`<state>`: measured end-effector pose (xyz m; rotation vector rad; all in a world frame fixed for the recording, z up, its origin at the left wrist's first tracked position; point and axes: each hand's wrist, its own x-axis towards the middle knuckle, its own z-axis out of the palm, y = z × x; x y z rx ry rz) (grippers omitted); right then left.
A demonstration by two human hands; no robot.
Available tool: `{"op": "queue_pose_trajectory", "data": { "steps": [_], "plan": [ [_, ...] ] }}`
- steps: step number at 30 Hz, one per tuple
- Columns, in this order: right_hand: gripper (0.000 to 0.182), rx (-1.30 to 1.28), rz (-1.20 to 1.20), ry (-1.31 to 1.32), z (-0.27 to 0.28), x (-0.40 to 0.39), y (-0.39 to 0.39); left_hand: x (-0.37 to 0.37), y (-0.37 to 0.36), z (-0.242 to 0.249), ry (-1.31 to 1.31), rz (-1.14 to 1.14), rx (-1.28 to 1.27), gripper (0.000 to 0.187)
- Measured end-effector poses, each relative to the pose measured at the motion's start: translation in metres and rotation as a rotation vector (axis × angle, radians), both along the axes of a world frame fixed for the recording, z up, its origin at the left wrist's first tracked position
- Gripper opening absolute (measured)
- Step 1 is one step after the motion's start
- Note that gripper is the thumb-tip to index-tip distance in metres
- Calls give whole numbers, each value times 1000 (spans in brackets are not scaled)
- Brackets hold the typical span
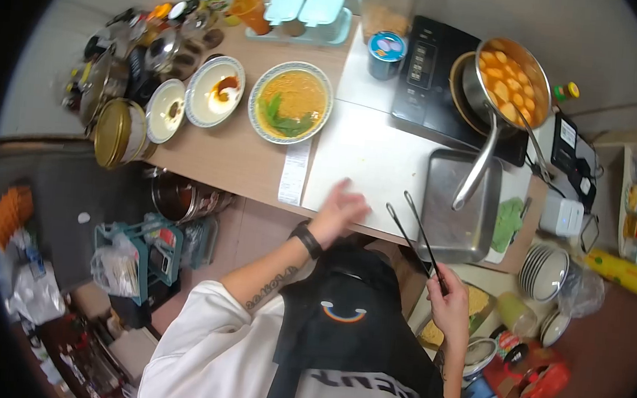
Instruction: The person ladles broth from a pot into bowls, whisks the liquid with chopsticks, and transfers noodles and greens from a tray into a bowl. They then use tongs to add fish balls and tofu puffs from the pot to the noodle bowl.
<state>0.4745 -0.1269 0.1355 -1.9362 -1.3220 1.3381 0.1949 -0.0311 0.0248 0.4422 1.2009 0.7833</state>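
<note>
Near the top of the frame, two lidded boxes (pixel 322 8) are sitting together on the bench (pixel 214 150), and an orange cup (pixel 250 11) is standing just left of them. At left, a gold-lidded tin (pixel 113 133) is resting; below it, a teal rack (pixel 143 260) is holding packages. At right, plates (pixel 546 274) are standing stacked near a yellow packet (pixel 621 275); a red bag (pixel 548 379) is lying at lower right.
</note>
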Motion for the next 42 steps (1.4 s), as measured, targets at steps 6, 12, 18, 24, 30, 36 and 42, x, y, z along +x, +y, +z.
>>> {"op": "queue_pose_trajectory", "data": {
  "steps": [6, 12, 18, 24, 30, 36, 42],
  "plan": [
    [25, 470, 456, -307, 11, -83, 124, -72, 57, -21, 116, 735, 152, 80],
    [14, 680, 788, -622, 15, -187, 238, -115, 84, -17, 139, 657, 335, 63],
    [12, 845, 1022, -917, 24, -238, 292, -167, 91, -31, 123, 553, 314, 63],
    [11, 810, 1167, -1012, 65, -262, 313, -200, 83, -31, 239, 449, 268, 67],
    [13, 756, 1299, -1090, 69, -287, 335, -150, 71, -19, -185, 505, 260, 71],
    [12, 705, 1341, -1159, 95, -305, 345, -146, 77, -19, -298, 608, 167, 67],
    [10, 763, 1418, -1083, 64, -300, 353, -151, 81, -24, -351, 635, 197, 71]
  ]
}}
